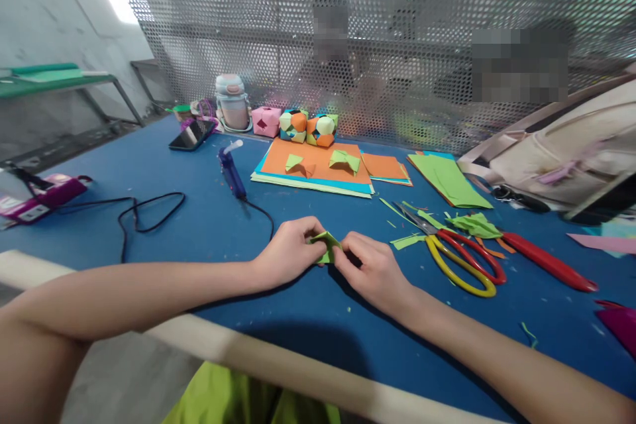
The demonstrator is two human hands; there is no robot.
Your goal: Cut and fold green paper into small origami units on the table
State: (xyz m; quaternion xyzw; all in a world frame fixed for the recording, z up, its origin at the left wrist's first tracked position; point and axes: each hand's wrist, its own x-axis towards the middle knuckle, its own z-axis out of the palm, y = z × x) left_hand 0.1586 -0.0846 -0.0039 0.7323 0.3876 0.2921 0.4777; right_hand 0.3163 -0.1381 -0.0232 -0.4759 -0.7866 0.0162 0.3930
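Note:
Close to the table's front edge, a small folded piece of green paper [328, 253] is pinched between both hands. My left hand [293, 252] grips its left side with thumb and fingers closed. On its right side, my right hand [370, 268] holds it, also with closed fingertips. Fingers hide part of the folds. Beyond the hands lies a stack of orange, blue and green paper sheets [318, 154]. Two folded paper pieces rest on it, a green one [344, 160] and a green-and-orange one [299, 165]. A blue glue gun [231, 173] stands to the left.
Scissors [462, 258], a red-handled tool [549, 262] and paper scraps lie at right. Green sheets [447, 179] and a pale bag [556, 132] sit behind. Along the mesh panel [223, 20] are folded paper cubes [293, 126] and a bottle [232, 103]. A cable [149, 228] crosses the left.

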